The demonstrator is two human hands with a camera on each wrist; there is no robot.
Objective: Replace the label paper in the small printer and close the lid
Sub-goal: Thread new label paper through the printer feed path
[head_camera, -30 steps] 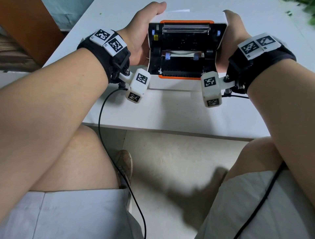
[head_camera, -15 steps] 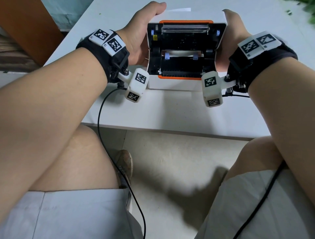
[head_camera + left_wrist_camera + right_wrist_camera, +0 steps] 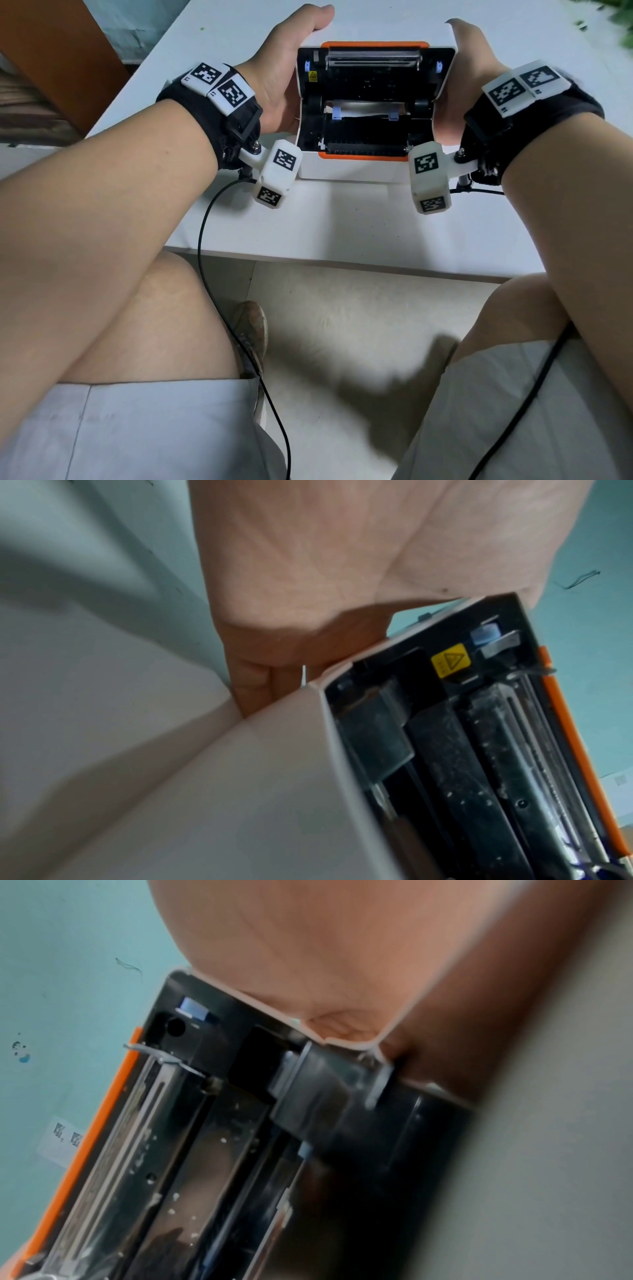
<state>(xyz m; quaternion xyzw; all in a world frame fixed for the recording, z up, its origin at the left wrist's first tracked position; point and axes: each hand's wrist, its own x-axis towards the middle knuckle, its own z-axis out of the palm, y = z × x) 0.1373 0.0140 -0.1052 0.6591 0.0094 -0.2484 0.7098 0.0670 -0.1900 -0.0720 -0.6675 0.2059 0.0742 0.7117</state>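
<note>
A small white printer (image 3: pixel 356 169) with orange trim stands on the white table, its lid (image 3: pixel 373 78) raised and the black inside facing me. A white strip of label paper (image 3: pixel 363 109) lies across the paper bay between two blue guides. My left hand (image 3: pixel 284 68) grips the lid's left side, thumb over the top edge; in the left wrist view the hand (image 3: pixel 308 574) curls its fingers against the printer's side, beside a yellow warning sticker (image 3: pixel 449 660). My right hand (image 3: pixel 469 58) grips the lid's right side in the same way, its palm (image 3: pixel 325 947) pressed to the edge.
The table (image 3: pixel 342 226) ends close in front of the printer, with my knees below it. A black cable (image 3: pixel 205 219) hangs from my left wrist. A brown cabinet (image 3: pixel 61 51) stands at the left. Green leaves (image 3: pixel 616 20) lie at the far right.
</note>
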